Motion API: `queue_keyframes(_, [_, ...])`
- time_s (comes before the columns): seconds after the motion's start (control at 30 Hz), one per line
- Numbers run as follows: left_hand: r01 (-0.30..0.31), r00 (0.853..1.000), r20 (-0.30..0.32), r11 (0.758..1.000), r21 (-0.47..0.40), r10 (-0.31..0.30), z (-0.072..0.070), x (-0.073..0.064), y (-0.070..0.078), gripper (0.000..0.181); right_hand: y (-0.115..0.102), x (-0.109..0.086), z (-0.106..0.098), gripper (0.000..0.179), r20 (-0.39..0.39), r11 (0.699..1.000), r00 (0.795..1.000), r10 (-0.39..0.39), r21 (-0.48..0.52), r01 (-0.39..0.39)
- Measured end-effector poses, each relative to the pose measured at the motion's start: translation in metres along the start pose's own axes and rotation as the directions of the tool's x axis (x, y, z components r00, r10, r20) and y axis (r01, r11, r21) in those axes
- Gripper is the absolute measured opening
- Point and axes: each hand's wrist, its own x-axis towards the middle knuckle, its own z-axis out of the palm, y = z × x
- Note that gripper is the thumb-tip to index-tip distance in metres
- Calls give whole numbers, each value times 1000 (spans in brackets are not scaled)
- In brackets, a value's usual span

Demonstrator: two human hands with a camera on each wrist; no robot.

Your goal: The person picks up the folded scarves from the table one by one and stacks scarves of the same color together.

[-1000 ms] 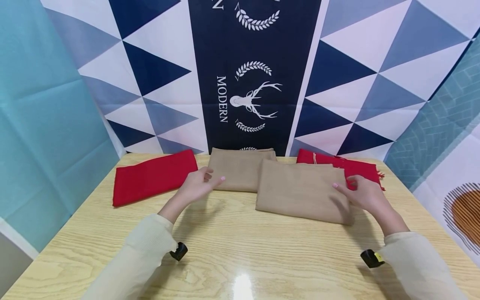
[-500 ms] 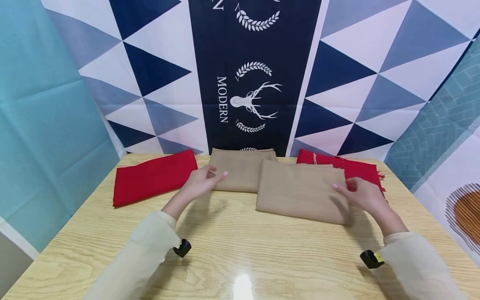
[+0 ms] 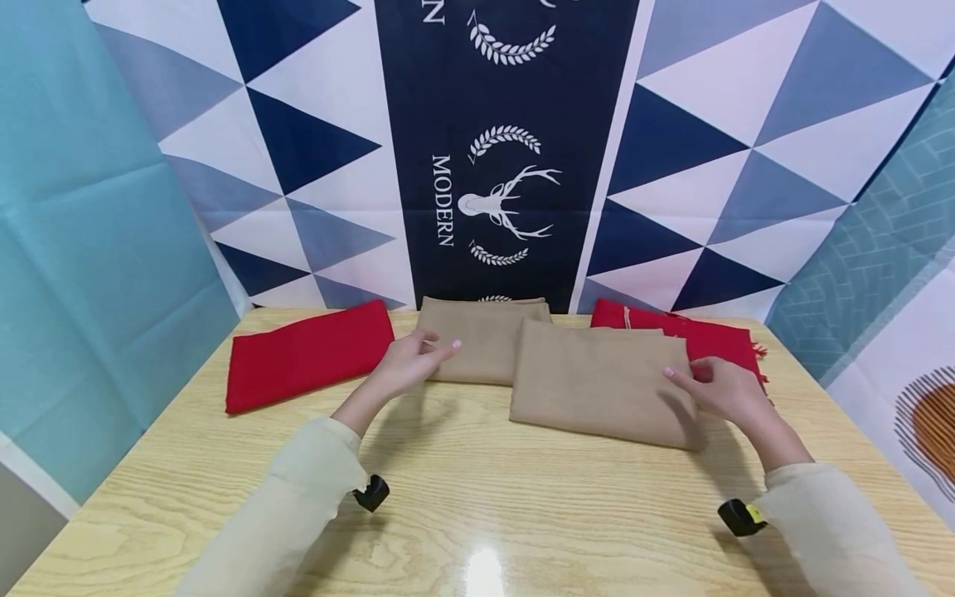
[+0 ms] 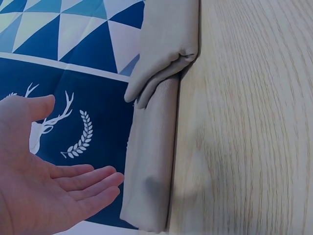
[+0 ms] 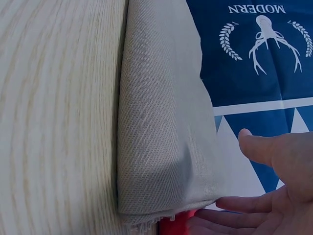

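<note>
A folded beige scarf [image 3: 597,377] lies at centre right, its left edge overlapping a second folded beige scarf [image 3: 485,344] behind it. My left hand [image 3: 406,365] hovers at the left end of the rear one, fingers loosely extended and holding nothing; the left wrist view shows the palm [image 4: 54,191] apart from the cloth. By the right edge of the front scarf is my right hand [image 3: 724,390], thumb and fingers spread. In the right wrist view its fingers [image 5: 239,218] reach the scarf's fringed corner; whether they touch it I cannot tell.
A folded red scarf [image 3: 309,352] lies at the left of the wooden table [image 3: 448,497]. Another red scarf [image 3: 716,338], fringed, is partly covered at the back right. A patterned cloth [image 3: 515,99] hangs behind the table's far edge.
My left hand has drifted slightly to the right over the rear beige scarf. The right hand and the scarves have stayed in place.
</note>
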Motion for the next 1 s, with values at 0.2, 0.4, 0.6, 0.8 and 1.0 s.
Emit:
queue_keyframes(0.2, [7,1000,3,1000,-1,-7,5,3,-2,67,4,0,1,90,30,1000,999,22,12,-23])
queue_keyframes(0.4, [10,1000,8,1000,-11,-10,9,4,2,67,6,1,2,93,45,998,998,49,33,-50])
queue_keyframes(0.6, [-8,1000,11,999,-36,8,15,6,4,64,8,2,3,96,59,996,996,69,44,-72])
queue_keyframes(0.8, [-5,1000,18,999,-49,6,21,9,4,63,10,2,4,97,68,994,994,88,56,-92])
queue_keyframes(1.0, [-33,999,20,998,-61,34,25,11,6,55,10,3,2,97,96,990,989,113,71,-120])
